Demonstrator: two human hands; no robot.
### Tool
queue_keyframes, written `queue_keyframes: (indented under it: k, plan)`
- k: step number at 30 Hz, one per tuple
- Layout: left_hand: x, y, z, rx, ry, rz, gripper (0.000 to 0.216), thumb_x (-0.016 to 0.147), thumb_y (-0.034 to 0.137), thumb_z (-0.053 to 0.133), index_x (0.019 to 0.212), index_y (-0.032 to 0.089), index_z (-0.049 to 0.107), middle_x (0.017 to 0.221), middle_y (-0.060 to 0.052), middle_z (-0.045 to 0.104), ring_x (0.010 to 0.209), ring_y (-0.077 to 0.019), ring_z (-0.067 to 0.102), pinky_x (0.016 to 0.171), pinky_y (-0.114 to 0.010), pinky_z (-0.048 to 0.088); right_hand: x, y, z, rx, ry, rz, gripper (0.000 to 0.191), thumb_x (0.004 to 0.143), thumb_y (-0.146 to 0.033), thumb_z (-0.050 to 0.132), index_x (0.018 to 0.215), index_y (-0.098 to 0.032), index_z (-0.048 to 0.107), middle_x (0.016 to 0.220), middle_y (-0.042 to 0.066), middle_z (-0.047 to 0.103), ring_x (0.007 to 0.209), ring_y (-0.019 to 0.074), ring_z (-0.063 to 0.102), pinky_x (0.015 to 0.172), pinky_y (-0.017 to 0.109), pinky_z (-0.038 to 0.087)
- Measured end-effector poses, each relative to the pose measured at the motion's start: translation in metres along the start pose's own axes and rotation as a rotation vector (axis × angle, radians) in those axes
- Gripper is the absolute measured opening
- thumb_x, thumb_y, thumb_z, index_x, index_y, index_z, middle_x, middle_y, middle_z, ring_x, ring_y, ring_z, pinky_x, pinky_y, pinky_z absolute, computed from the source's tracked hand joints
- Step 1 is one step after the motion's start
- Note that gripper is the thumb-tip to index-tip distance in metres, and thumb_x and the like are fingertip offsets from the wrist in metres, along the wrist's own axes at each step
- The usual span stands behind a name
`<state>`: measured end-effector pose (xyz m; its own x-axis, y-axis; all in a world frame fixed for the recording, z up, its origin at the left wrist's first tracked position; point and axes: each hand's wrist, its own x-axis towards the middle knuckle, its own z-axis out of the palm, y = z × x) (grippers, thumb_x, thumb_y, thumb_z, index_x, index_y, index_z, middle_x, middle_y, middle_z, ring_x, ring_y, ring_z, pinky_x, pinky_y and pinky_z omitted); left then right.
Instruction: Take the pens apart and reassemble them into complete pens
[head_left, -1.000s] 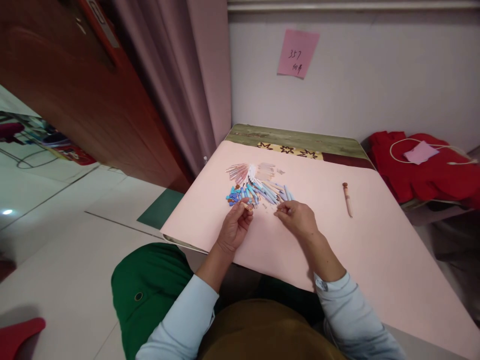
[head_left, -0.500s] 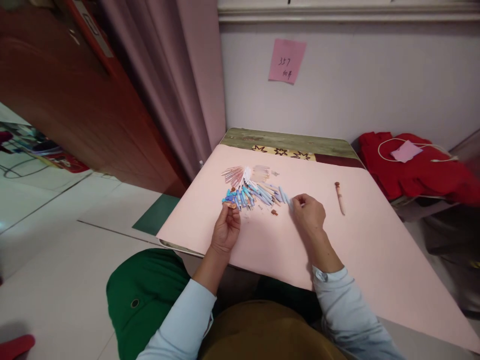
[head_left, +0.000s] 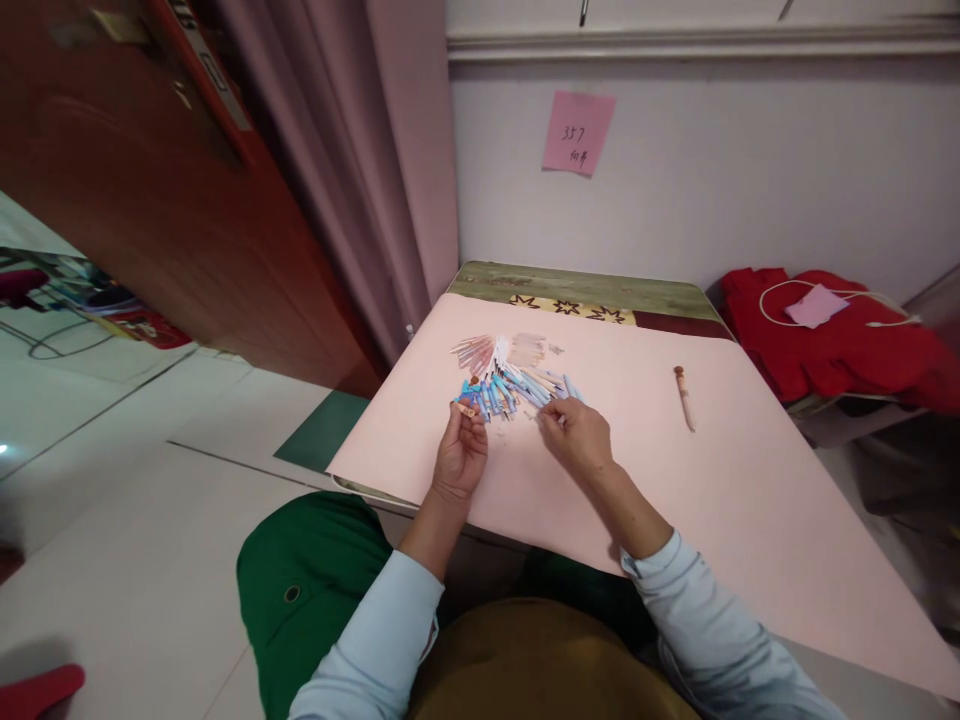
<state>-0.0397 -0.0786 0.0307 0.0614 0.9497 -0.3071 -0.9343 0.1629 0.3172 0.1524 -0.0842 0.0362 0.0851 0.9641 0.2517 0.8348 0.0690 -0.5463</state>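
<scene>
A heap of small pens and pen parts [head_left: 510,375], blue, white and pink, lies on a pink table cover [head_left: 675,480]. My left hand [head_left: 461,455] is closed in a pinch on a small brown piece [head_left: 466,408] at the heap's near left edge. At the heap's near right edge my right hand [head_left: 577,438] rests with its fingers curled and pinched on something too small to make out. A single wooden-coloured pen [head_left: 684,397] lies apart to the right.
A pink note [head_left: 577,132] is stuck to the wall behind the table. Red cloth with a white cord [head_left: 832,335] sits at the right. A curtain [head_left: 360,170] and a dark door [head_left: 127,180] stand at the left. A green stool [head_left: 307,590] is below.
My right hand swung right to the heap's far end, then came back left to its near edge. The brown bit on the cover is out of sight now. My left hand hardly moved.
</scene>
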Motion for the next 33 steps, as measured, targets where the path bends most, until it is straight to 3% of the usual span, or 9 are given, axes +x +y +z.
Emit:
queue_keyframes:
  k: [3, 8, 12, 16, 22, 27, 30, 33]
  plan:
    - [0.001, -0.001, -0.004, 0.012, -0.01, -0.005, 0.026, 0.1, 0.025, 0.041, 0.095, 0.012, 0.064, 0.076, -0.002, 0.066, 0.058, -0.0022, 0.06, 0.055, -0.009, 0.052, 0.008, 0.002, -0.009, -0.051, -0.033, 0.112, 0.019, 0.082, -0.03, 0.054, 0.083, -0.027, 0.072, 0.087, 0.0, 0.071, 0.075, 0.0163, 0.059, 0.062, 0.026, 0.034]
    - [0.002, -0.004, -0.008, 0.062, -0.021, -0.004, 0.024, 0.099, 0.022, 0.043, 0.096, 0.012, 0.065, 0.077, -0.004, 0.068, 0.06, -0.0048, 0.063, 0.055, -0.012, 0.053, 0.029, 0.036, -0.033, -0.12, 0.005, 0.371, 0.02, 0.081, -0.034, 0.055, 0.083, -0.026, 0.073, 0.082, 0.001, 0.072, 0.072, 0.0175, 0.059, 0.057, 0.025, 0.032]
    - [0.004, -0.005, -0.008, 0.085, -0.029, 0.007, 0.021, 0.098, 0.022, 0.046, 0.095, 0.012, 0.065, 0.078, -0.005, 0.069, 0.063, -0.0063, 0.064, 0.057, -0.014, 0.053, 0.039, 0.048, -0.041, -0.151, -0.009, 0.373, 0.02, 0.08, -0.034, 0.055, 0.081, -0.025, 0.073, 0.079, 0.001, 0.072, 0.072, 0.0176, 0.061, 0.056, 0.025, 0.034]
    - [0.004, -0.005, -0.009, 0.103, -0.03, 0.011, 0.016, 0.095, 0.022, 0.053, 0.096, 0.013, 0.066, 0.08, -0.005, 0.069, 0.066, -0.0071, 0.065, 0.06, -0.015, 0.054, 0.046, 0.042, -0.036, -0.182, -0.119, 0.419, 0.017, 0.077, -0.034, 0.058, 0.079, -0.025, 0.072, 0.078, 0.002, 0.072, 0.072, 0.018, 0.063, 0.058, 0.025, 0.038]
    - [0.004, -0.005, -0.01, 0.117, -0.022, 0.004, 0.013, 0.093, 0.022, 0.057, 0.096, 0.013, 0.066, 0.081, -0.005, 0.07, 0.066, -0.0067, 0.064, 0.061, -0.014, 0.054, 0.06, 0.038, -0.031, -0.341, -0.266, 0.404, 0.027, 0.068, -0.037, 0.069, 0.091, -0.025, 0.073, 0.093, 0.008, 0.072, 0.086, 0.0231, 0.065, 0.066, 0.028, 0.044]
    - [0.004, -0.005, -0.01, 0.127, -0.032, 0.004, 0.013, 0.092, 0.021, 0.058, 0.097, 0.014, 0.066, 0.081, -0.005, 0.07, 0.066, -0.0069, 0.064, 0.06, -0.015, 0.054, 0.065, 0.042, -0.041, -0.333, -0.389, 0.408, 0.023, 0.064, -0.036, 0.073, 0.083, -0.024, 0.074, 0.084, 0.005, 0.072, 0.076, 0.0201, 0.065, 0.062, 0.027, 0.042]
    - [0.004, -0.005, -0.011, 0.129, -0.032, -0.002, 0.013, 0.091, 0.022, 0.059, 0.097, 0.014, 0.066, 0.081, -0.005, 0.07, 0.066, -0.0072, 0.065, 0.059, -0.015, 0.054, 0.063, 0.044, -0.052, -0.303, -0.409, 0.407, 0.017, 0.068, -0.033, 0.067, 0.081, -0.023, 0.073, 0.076, 0.004, 0.071, 0.068, 0.0173, 0.063, 0.058, 0.025, 0.039]
    - [0.005, -0.005, -0.012, 0.128, -0.027, -0.006, 0.012, 0.091, 0.021, 0.059, 0.097, 0.013, 0.067, 0.082, -0.005, 0.07, 0.066, -0.0077, 0.065, 0.058, -0.015, 0.055, 0.064, 0.04, -0.06, -0.244, -0.335, 0.36, 0.021, 0.077, -0.032, 0.056, 0.084, -0.019, 0.07, 0.078, 0.006, 0.071, 0.067, 0.0174, 0.062, 0.057, 0.025, 0.037]
